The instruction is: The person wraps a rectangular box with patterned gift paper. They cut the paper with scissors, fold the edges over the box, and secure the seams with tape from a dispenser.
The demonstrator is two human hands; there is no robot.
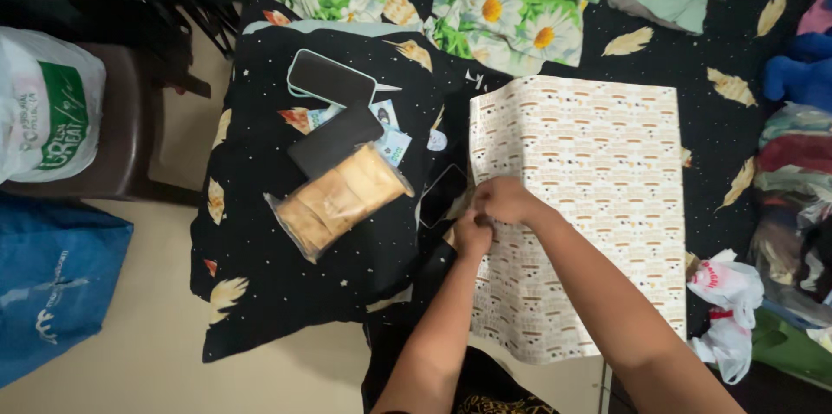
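Cream patterned wrapping paper sheet (598,180) flat on black leaf-print bed cover (737,119), right of black star-print pillow (286,275). Left hand (472,234) and right hand (503,200) touching each other at sheet's left edge, about mid-height. Fingers of both curled closed, pinching at paper edge; exact grip hidden, cannot tell. On pillow: 2 dark phones (334,110), clear bag of tan wafers (340,199). White plastic bag (726,310) near sheet's lower right corner.

Phones (334,110), bread bag (338,199) on pillow (260,293); paper sheet (589,189) right, seemingly on bed.
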